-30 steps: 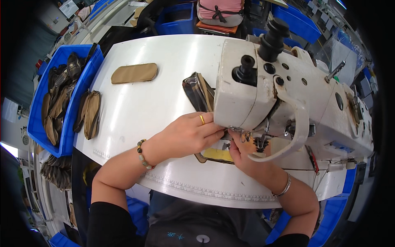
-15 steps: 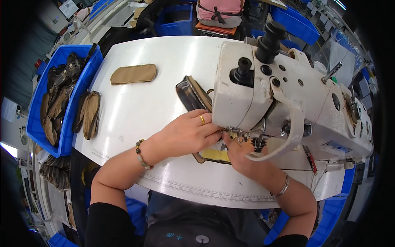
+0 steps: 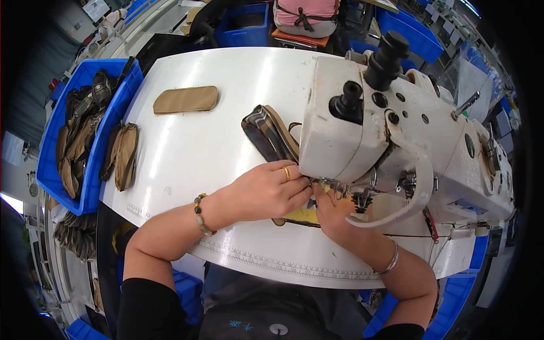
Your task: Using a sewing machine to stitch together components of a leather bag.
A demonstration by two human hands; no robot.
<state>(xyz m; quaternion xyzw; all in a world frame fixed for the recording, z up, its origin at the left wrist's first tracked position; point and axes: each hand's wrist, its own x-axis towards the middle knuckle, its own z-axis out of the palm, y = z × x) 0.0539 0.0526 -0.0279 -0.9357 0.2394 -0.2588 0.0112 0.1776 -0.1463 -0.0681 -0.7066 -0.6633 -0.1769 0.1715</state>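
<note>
A white industrial sewing machine (image 3: 334,141) stands over the right half of the white table. Under its head lies a zippered fabric pouch (image 3: 271,133), dark patterned and brown, with a yellow inner side (image 3: 303,216) showing near me. My left hand (image 3: 269,191), wearing a ring and bead bracelet, is closed on the pouch left of the needle area, fingers bent together. Opposite it, my right hand (image 3: 335,214) pinches the pouch's edge close to the presser foot; the machine's curved lever partly covers this hand. The fingertips of both hands nearly meet. The needle itself is hidden.
A flat brown fabric panel (image 3: 185,99) lies on the table's far left. Brown pouches (image 3: 126,156) sit beside a blue bin (image 3: 122,107) full of similar pieces. Red-handled snips (image 3: 430,224) rest right of the machine. A person (image 3: 306,17) sits beyond the table.
The whole view has shifted slightly, so the machine appears farther right. My left hand has moved a little right with the pouch, and more of its zipper shows.
</note>
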